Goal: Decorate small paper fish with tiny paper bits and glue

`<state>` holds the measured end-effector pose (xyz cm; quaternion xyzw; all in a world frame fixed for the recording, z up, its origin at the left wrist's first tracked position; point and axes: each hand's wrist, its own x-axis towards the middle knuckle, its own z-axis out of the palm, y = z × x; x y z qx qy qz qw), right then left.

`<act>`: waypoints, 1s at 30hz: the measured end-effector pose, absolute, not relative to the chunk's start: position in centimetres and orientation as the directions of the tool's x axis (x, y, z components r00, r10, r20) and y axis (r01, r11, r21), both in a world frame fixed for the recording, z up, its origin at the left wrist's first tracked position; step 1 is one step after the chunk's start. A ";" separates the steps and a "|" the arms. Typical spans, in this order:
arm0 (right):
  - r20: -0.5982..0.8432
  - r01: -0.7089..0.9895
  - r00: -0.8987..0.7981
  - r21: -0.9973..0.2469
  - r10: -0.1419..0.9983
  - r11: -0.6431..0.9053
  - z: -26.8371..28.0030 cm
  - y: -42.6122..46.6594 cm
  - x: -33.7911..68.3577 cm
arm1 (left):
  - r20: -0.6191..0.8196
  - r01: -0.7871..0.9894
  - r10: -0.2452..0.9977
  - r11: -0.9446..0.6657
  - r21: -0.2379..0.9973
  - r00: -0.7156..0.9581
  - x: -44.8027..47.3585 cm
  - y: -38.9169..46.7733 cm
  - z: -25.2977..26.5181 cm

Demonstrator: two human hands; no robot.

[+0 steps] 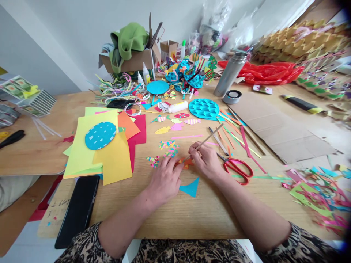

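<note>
Orange piece (188,164) prob. unfinished: L hand (166,177) on it, R hand (205,160) holding thin stick (210,135) over it; 6 fish (177,126) beyond it look done.

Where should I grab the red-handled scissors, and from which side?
Probably by the red handle loops, coming from the right: they lie flat and face right, while the blades point left, toward your right hand.

Orange paper piece (188,164): partly hidden by left hand (166,179) and right hand (205,159) | thin stick (210,136), near tip: contact with paper unclear | black-handled tool (15,137), left: cut off by edge | paper scraps (311,197), near right: blurred | handwriting (59,205), near left: too small to read
</note>
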<state>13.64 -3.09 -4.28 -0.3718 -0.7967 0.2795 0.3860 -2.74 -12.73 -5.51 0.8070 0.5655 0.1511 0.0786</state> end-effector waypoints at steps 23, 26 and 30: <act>0.163 0.494 -0.751 -0.504 0.640 0.709 -3.6 -1.0 16.2 | 0.425 0.862 0.899 -0.297 0.412 0.106 -4.0 -11.6 -5.8; 0.125 0.507 -0.768 -0.480 0.628 0.716 -3.8 -1.1 15.9 | 0.435 0.861 0.895 -0.298 0.412 0.102 -4.0 -11.5 -5.8; 0.135 0.504 -0.771 -0.470 0.623 0.725 -4.3 -1.2 15.6 | 0.452 0.861 0.888 -0.293 0.416 0.084 -4.0 -11.5 -5.7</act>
